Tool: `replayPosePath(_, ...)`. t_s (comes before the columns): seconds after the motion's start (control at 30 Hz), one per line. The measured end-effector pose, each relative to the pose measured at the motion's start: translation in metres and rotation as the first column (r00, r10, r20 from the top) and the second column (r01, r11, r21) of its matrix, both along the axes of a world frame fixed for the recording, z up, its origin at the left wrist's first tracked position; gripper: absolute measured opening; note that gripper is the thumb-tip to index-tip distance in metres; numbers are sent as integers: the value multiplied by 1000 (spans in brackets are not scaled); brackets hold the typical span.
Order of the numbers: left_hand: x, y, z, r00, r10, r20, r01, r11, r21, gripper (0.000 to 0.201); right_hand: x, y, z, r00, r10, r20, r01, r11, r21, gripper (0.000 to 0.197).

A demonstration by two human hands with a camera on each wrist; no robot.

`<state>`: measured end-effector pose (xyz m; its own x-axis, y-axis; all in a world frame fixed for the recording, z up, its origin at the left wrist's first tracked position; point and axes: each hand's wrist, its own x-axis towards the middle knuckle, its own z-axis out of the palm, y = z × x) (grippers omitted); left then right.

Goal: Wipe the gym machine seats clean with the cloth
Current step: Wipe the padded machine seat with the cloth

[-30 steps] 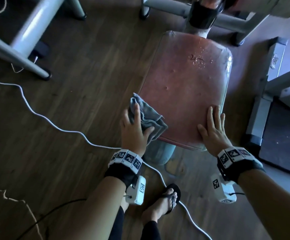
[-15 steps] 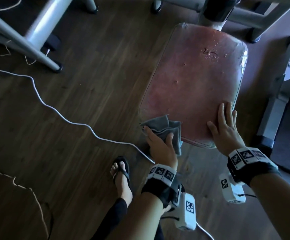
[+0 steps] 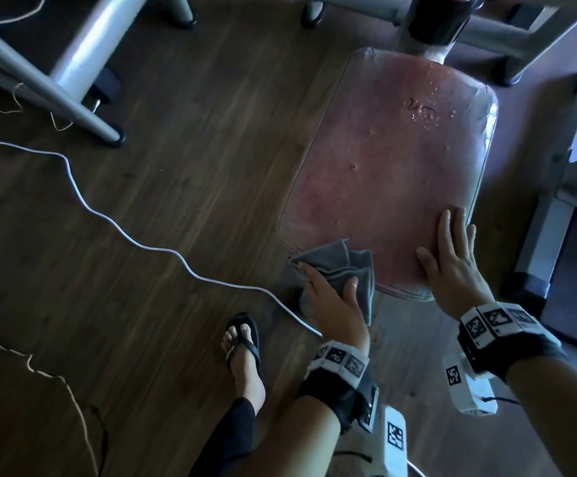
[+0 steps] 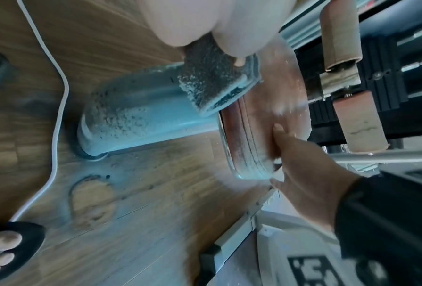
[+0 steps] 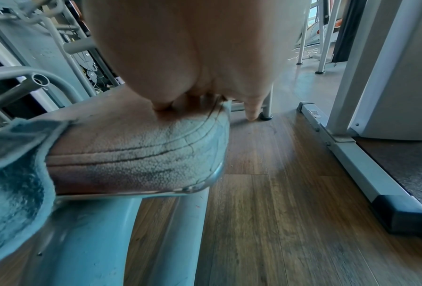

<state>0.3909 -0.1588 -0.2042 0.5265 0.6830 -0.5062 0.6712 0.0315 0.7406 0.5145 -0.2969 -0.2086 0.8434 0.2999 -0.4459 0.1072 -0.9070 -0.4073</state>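
The worn red seat point(image 3: 383, 173) of the gym machine fills the upper right of the head view, with wet specks near its far end. A grey cloth point(image 3: 342, 266) is bunched over the seat's near left corner. My left hand point(image 3: 328, 280) grips it, thumb and fingers around the folds, and presses it against the front edge. My right hand point(image 3: 452, 242) lies flat with straight fingers on the near right corner. The left wrist view shows the cloth point(image 4: 214, 81) hanging over the seat rim point(image 4: 254, 135). In the right wrist view the cracked seat edge point(image 5: 131, 147) is beside the cloth point(image 5: 13, 189).
A grey post point(image 4: 136, 112) under the seat meets the wooden floor. A white cable point(image 3: 115, 222) runs across the floor to the left. My sandalled foot point(image 3: 242, 349) stands beside it. Grey machine legs point(image 3: 73, 56) stand far left, and a frame base point(image 3: 548, 215) lies close right.
My left hand has carried the cloth from the seat's left side down to its near left corner. My foot has stepped to the left. The right hand has stayed flat on the seat.
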Motion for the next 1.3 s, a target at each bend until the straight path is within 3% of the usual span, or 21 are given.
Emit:
replayPosePath(0.1,4,26,-10,1000,31,-7,-30,999,34,85,0,1,-1,1000,2,1,-2,1000,-2,72)
replayPosePath(0.23,6,44,-14,999,46,-9,-45,993,111,82,-1,2,-3,1000,-2,1,2,1000,-5,72)
replayPosePath(0.4,5,11,-8,998,64,7,-65,998,7,97,0,1,-2,1000,3,-5,-3,1000,-15,72)
replayPosePath(0.57,7,57,-6,999,39,22,-40,996,81,80,-1,3,1,1000,-29,1,29,1000,3,71)
replayPosePath(0.63,11,86,-8,995,-6,97,-12,983,185,74,-2,6,2,997,-77,0,77,996,33,70)
replayPosePath(0.7,20,112,-16,978,-150,142,112,963,245,67,-2,12,2,986,-164,-21,165,984,70,70)
replayPosePath(0.77,37,136,-26,938,-320,136,286,933,220,65,0,17,-7,974,-221,-37,224,971,80,68)
replayPosePath(0.83,58,154,-34,908,-398,131,375,911,172,71,0,23,-13,973,-228,-30,229,972,45,68)
replayPosePath(0.97,83,167,-44,882,-463,83,450,882,142,73,-1,28,-12,967,-254,-24,255,964,74,71)
replayPosePath(1.03,76,163,-29,882,-465,71,450,878,162,68,-1,29,-7,970,-244,3,243,965,96,75)
replayPosePath(1.2,39,150,-7,881,-470,58,447,866,223,62,2,30,-11,984,-175,21,176,984,-24,67)
replayPosePath(1.3,57,159,-11,865,-501,17,487,848,207,63,0,32,-5,976,-218,-13,218,976,5,66)
